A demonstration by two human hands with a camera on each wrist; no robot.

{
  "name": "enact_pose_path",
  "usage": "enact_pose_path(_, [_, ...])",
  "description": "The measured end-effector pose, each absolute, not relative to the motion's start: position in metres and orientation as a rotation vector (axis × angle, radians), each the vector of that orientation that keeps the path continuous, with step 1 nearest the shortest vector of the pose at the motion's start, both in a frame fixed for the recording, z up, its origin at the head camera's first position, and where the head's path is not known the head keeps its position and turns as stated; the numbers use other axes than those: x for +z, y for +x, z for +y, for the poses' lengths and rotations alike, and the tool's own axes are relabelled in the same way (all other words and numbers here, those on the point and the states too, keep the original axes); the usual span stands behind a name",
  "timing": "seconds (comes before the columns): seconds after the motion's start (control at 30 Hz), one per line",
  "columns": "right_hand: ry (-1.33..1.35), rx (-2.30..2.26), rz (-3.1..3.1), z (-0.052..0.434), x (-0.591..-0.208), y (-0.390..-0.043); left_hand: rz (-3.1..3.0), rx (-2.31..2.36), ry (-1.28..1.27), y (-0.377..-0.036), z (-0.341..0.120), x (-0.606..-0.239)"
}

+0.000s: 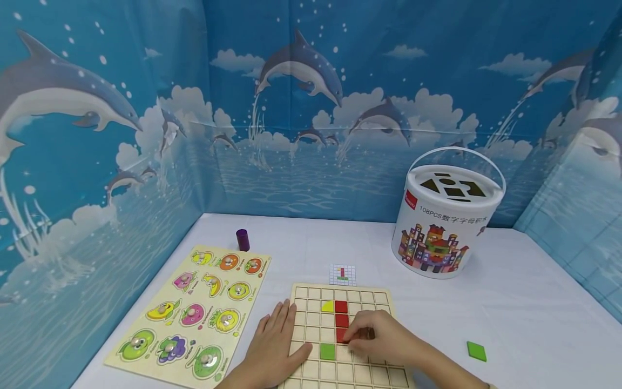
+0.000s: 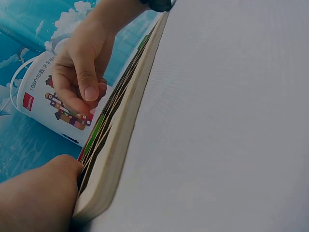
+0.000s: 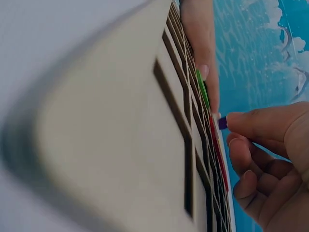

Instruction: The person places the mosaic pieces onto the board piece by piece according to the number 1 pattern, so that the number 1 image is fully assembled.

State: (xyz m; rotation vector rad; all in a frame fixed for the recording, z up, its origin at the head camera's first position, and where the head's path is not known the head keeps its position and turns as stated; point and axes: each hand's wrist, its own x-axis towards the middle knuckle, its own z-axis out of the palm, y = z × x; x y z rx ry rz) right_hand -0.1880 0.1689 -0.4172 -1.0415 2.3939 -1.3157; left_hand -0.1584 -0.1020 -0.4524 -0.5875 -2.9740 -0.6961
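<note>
A wooden grid board (image 1: 355, 373) lies on the white table. On it are a yellow quarter-round tile (image 1: 328, 307), a column of red tiles (image 1: 342, 321) and a green tile (image 1: 328, 351). My left hand (image 1: 276, 346) rests flat on the board's left side, its thumb near the green tile. Over the board, beside the lowest red tile, my right hand (image 1: 381, 336) has loosely curled fingers. The right wrist view shows this hand (image 3: 275, 159) raised off the board, with nothing visible in its grasp. Another green tile (image 1: 477, 351) lies right of the board.
A small pattern card (image 1: 342, 274) lies behind the board. At left is a fruit puzzle board (image 1: 187, 292), with a purple cylinder (image 1: 243, 240) behind it. A white block bucket (image 1: 444, 216) stands back right. Dolphin-print curtains (image 1: 301, 178) enclose the table.
</note>
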Motion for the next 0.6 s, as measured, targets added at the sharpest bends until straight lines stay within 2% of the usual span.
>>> enact_pose_path(0.23, [-0.877,-1.323,2.416,0.191,-0.411,-0.189,-2.979,-0.725,-0.601,-0.158,-0.102,-0.452])
enact_pose_path(0.6, [-0.768,-1.274,2.47,0.222,-0.406,-0.193,-2.986,-0.721,-0.6,-0.158,-0.102,-0.452])
